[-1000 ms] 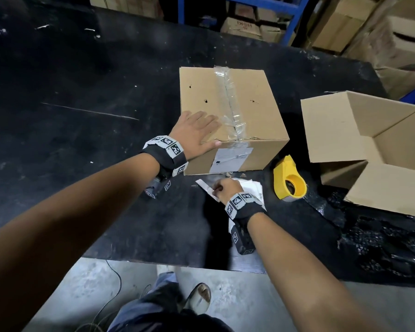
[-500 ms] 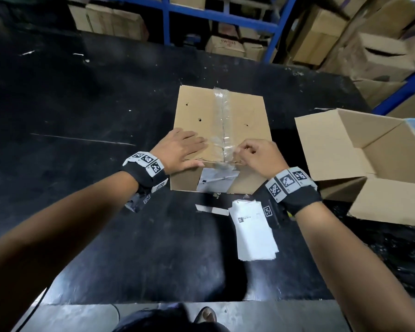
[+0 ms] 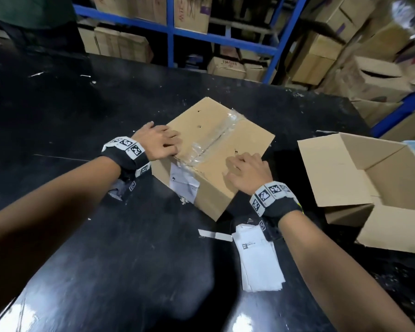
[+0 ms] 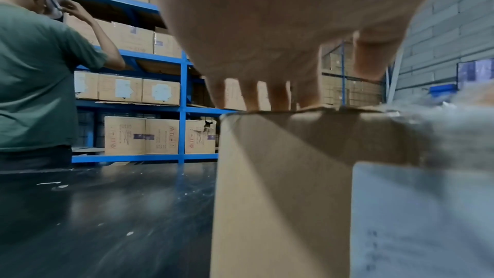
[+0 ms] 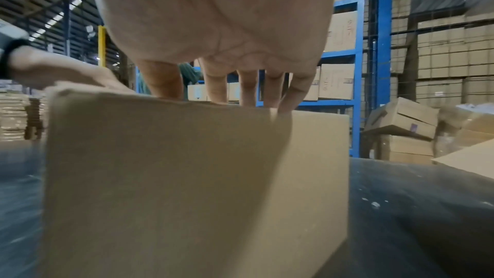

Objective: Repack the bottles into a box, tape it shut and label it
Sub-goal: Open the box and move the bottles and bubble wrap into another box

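A closed cardboard box (image 3: 209,130) sits on the black table, turned with a corner toward me, clear tape (image 3: 213,142) running along its top seam. A white label (image 3: 183,183) is stuck on its near-left side, seen close in the left wrist view as a pale label (image 4: 417,219). My left hand (image 3: 157,142) lies flat on the box's top left edge, fingers (image 4: 251,96) straight on the cardboard. My right hand (image 3: 246,171) presses flat on the top right part, fingers (image 5: 248,90) resting on the box (image 5: 171,177).
An empty open carton (image 3: 359,178) stands to the right. A stack of white labels (image 3: 259,259) and a backing strip (image 3: 215,234) lie near the table's front. Blue shelving (image 3: 170,32) with boxes stands behind; a person in a green shirt (image 4: 34,75) stands at far left.
The box has been rotated on the table, so a corner now faces me. My right hand left the label stack a second ago and came onto the box top.
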{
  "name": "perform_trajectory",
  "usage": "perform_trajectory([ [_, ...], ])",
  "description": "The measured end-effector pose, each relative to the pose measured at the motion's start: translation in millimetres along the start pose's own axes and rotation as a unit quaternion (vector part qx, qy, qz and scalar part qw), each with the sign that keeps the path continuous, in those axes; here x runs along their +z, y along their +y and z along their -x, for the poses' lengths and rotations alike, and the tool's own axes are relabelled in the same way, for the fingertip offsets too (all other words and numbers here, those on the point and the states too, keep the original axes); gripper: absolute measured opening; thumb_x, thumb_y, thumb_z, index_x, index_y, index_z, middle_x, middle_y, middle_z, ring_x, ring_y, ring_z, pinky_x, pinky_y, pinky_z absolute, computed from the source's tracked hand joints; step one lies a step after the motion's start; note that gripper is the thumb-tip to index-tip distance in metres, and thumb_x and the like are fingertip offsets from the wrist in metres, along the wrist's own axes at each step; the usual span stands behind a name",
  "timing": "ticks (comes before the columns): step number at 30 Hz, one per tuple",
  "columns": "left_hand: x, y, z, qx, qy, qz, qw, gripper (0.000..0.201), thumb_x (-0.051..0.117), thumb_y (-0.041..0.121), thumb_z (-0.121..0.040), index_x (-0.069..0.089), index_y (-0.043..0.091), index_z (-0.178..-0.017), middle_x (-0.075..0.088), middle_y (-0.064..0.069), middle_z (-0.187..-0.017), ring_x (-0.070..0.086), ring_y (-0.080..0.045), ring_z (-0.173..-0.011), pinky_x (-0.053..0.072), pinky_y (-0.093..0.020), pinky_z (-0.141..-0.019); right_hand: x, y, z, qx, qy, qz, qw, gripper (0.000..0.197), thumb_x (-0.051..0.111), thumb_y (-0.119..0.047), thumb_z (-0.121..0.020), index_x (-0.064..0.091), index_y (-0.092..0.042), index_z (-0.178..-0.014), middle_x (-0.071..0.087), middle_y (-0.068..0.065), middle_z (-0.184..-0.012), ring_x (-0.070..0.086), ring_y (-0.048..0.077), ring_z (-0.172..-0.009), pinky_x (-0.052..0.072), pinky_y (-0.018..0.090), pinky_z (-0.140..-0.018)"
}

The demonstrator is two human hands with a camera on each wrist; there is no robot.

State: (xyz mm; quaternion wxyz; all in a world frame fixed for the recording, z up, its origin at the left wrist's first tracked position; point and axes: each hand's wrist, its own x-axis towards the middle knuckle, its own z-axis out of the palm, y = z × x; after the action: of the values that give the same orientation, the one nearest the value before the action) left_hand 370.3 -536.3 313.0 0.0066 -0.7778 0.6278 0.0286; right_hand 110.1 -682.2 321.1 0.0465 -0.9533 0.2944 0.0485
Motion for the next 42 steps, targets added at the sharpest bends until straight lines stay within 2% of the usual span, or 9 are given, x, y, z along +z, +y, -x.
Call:
perform_trajectory([
  [8, 6, 3, -36, -0.073, -0.122, -0.064, 0.988, 0.064, 0.012, 0.060, -0.093, 0.004, 0.031, -0.149, 0.001, 0.015, -0.158, -0.002, -0.020, -0.146, 0.001, -0.056, -0.116, 4, -26, 14, -0.067, 0.004, 0.030, 0.997, 0.050, 0.041, -0.051, -0.089, 0.055, -0.018, -0.123, 0.053, 0.008, -0.118, 0.044, 0.026, -0.108, 0.032, 0.042, -0.091],
  [13, 5, 7, -50, -0.080, -0.150, -0.072, 0.983, 0.059, 0.017, 0.055, -0.096, 0.002, 0.035, -0.149, -0.003, 0.012, -0.158, -0.006, -0.023, -0.146, 0.000, -0.054, -0.116, -5, -23, 12, -0.085, -0.049, -0.053, 0.994, 0.045, 0.045, -0.042, -0.092, 0.054, -0.022, -0.131, 0.051, 0.007, -0.125, 0.044, 0.026, -0.117, 0.037, 0.040, -0.097],
  [16, 1, 9, -49, -0.074, -0.097, -0.037, 0.992, 0.049, 0.029, 0.037, -0.097, 0.027, 0.030, -0.146, 0.021, 0.008, -0.155, 0.017, -0.022, -0.144, 0.014, -0.053, -0.114, -26, -1, -10, -0.066, -0.090, -0.185, 0.976, 0.035, 0.049, -0.036, -0.093, 0.060, -0.029, -0.125, 0.061, 0.000, -0.120, 0.055, 0.022, -0.111, 0.046, 0.033, -0.091],
  [20, -3, 43, -27, -0.039, 0.100, 0.058, 0.993, 0.046, 0.031, 0.033, -0.086, 0.061, 0.020, -0.118, 0.067, 0.000, -0.115, 0.058, -0.024, -0.107, 0.045, -0.037, -0.093, -51, 32, -52, -0.048, -0.063, -0.160, 0.984, 0.028, 0.051, -0.031, -0.093, 0.065, -0.025, -0.117, 0.062, -0.004, -0.111, 0.058, 0.020, -0.098, 0.050, 0.036, -0.088],
  [22, 5, 69, -12, -0.034, 0.091, 0.017, 0.995, 0.058, 0.026, 0.051, -0.087, 0.053, 0.019, -0.127, 0.061, 0.002, -0.124, 0.053, -0.024, -0.114, 0.039, -0.039, -0.097, -54, 47, -70, -0.074, -0.073, -0.092, 0.990, 0.030, 0.053, -0.025, -0.092, 0.064, -0.023, -0.119, 0.057, 0.003, -0.119, 0.054, 0.025, -0.109, 0.048, 0.042, -0.093],
  [27, 21, 99, 2, -0.113, -0.059, 0.002, 0.992, 0.106, 0.009, 0.088, -0.071, 0.003, 0.017, -0.150, 0.007, 0.001, -0.159, 0.005, -0.020, -0.145, 0.000, -0.048, -0.118, -41, 65, -83, -0.136, -0.125, 0.008, 0.983, 0.048, 0.056, -0.038, -0.091, 0.048, -0.029, -0.138, 0.041, -0.004, -0.145, 0.037, 0.022, -0.131, 0.031, 0.041, -0.110],
  [33, 20, 64, -19, -0.068, -0.042, 0.016, 0.997, 0.105, 0.019, 0.092, -0.067, 0.018, 0.022, -0.147, 0.022, 0.006, -0.153, 0.018, -0.015, -0.140, 0.006, -0.043, -0.119, -34, 67, -95, -0.114, -0.124, 0.033, 0.985, 0.057, 0.055, -0.055, -0.086, 0.044, -0.032, -0.137, 0.040, -0.002, -0.141, 0.034, 0.024, -0.130, 0.030, 0.044, -0.106],
  [37, 1, 42, -39, -0.059, -0.082, 0.042, 0.994, 0.094, 0.035, 0.083, -0.074, 0.012, 0.030, -0.148, 0.017, 0.008, -0.156, 0.011, -0.013, -0.144, -0.006, -0.039, -0.118, -37, 66, -103, -0.082, -0.136, 0.004, 0.987, 0.057, 0.063, -0.054, -0.080, 0.049, -0.034, -0.132, 0.044, 0.001, -0.135, 0.036, 0.024, -0.128, 0.034, 0.044, -0.105],
  [42, -3, 32, -54, -0.067, -0.096, 0.060, 0.991, 0.080, 0.042, 0.075, -0.078, 0.018, 0.039, -0.145, 0.021, 0.012, -0.153, 0.007, -0.014, -0.145, -0.009, -0.046, -0.117, -34, 65, -110, -0.049, -0.162, -0.011, 0.985, 0.045, 0.070, -0.053, -0.073, 0.061, -0.031, -0.112, 0.052, -0.003, -0.108, 0.045, 0.025, -0.117, 0.040, 0.041, -0.097],
])
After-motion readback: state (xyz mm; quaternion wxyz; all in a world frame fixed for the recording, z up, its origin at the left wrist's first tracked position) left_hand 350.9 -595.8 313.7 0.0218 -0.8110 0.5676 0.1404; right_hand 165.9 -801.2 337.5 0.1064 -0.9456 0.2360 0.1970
